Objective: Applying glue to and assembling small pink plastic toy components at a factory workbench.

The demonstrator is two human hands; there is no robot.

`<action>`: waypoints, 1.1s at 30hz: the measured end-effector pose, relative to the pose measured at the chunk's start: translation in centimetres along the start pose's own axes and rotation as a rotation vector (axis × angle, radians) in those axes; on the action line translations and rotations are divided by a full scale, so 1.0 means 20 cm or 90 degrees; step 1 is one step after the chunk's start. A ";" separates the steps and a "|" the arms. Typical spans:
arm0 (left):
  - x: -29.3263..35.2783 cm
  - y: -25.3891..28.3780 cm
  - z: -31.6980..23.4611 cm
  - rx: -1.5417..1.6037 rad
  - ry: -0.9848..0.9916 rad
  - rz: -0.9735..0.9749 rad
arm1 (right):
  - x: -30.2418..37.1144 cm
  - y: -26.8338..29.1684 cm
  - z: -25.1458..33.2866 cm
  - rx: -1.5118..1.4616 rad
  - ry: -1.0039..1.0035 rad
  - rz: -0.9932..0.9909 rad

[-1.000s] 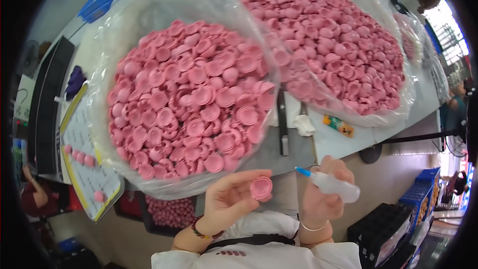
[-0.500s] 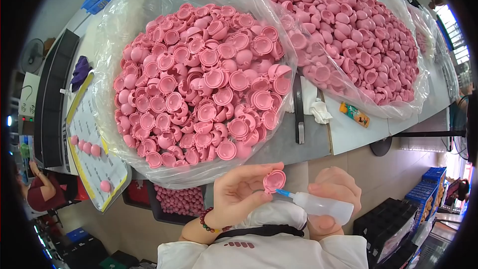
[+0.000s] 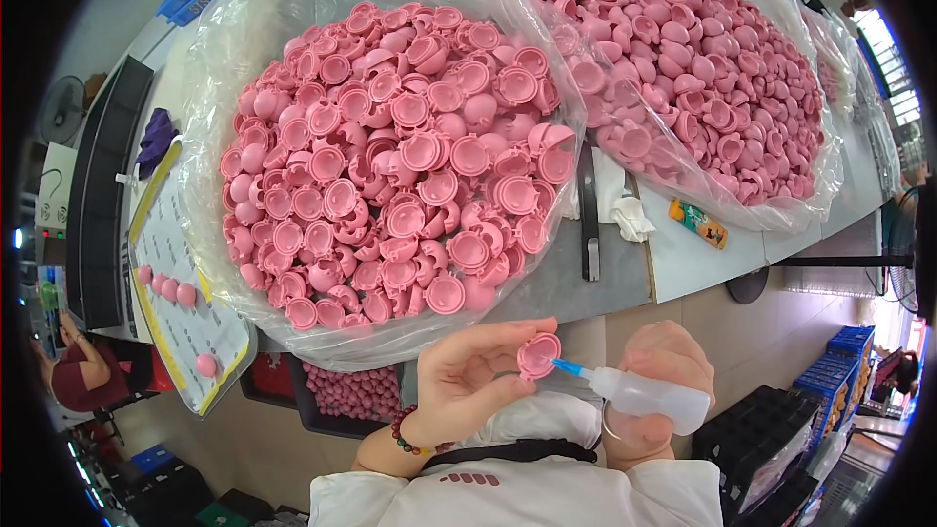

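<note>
While left hand (image 3: pixel 467 376) pinches pink cap (image 3: pixel 538 355) | right hand (image 3: pixel 666 371) grips squeeze bottle (image 3: pixel 646 397)

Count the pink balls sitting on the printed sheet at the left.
5: four pink balls in a row near the printed sheet's upper left edge, one alone lower down. Others may be out of sight.

Inside of pink cap (image 3: pixel 539 355) turned away, hidden from view. Blue nozzle tip (image 3: pixel 564 367) of squeeze bottle (image 3: pixel 649 396) concealed behind cap rim; contact unclear. Bottle's middle covered by right hand (image 3: pixel 664 371). Left hand (image 3: pixel 478 371) palm hidden. Right bag of caps (image 3: pixel 722 88) cut off at upper edge. Lower layers in left bag (image 3: pixel 390 166) buried. Small orange object (image 3: pixel 699 223) on table (image 3: pixel 703 263) too small to identify. Person at left rim (image 3: pixel 83 371) partly cut off, blurred.
</note>
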State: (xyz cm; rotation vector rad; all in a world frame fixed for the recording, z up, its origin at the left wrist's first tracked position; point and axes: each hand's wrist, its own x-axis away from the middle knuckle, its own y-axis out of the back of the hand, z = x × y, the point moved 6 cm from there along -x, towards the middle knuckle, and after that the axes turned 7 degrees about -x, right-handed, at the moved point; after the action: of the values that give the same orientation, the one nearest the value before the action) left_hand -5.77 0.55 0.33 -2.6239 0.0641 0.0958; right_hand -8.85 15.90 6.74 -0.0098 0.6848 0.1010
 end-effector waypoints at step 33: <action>-0.01 -0.01 0.04 0.274 0.161 0.036 | -0.02 0.38 -0.22 0.242 -0.144 -0.223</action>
State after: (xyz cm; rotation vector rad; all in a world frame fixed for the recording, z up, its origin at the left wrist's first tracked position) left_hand -5.95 1.17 -0.17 -2.1899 0.2212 -0.2099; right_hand -12.76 23.32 3.71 0.2429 0.4592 -0.3612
